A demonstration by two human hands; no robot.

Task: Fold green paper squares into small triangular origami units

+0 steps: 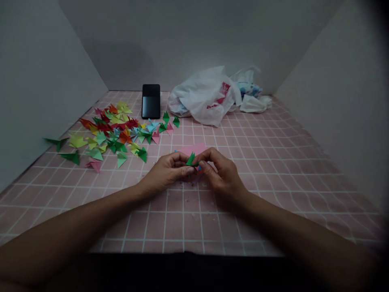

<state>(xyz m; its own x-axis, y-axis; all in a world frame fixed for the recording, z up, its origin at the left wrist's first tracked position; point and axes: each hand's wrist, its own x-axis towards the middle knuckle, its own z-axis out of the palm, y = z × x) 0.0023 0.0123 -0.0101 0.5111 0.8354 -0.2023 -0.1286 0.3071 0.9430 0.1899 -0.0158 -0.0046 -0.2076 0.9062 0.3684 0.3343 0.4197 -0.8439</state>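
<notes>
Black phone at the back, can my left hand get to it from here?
Probably yes: only low folded pieces seem to lie between your left hand and the black phone, though that hand is holding the green folded paper.

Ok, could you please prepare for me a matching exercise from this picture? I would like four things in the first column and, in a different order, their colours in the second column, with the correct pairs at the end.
Things
1. Large plastic bag
2. Folded piece between left hand and right hand
3. Phone
4. Group of folded papers

Colours
A. Black
B. White with red marks
C. Many colours
D. Green

Right pairs: 1-B, 2-D, 3-A, 4-C
</notes>
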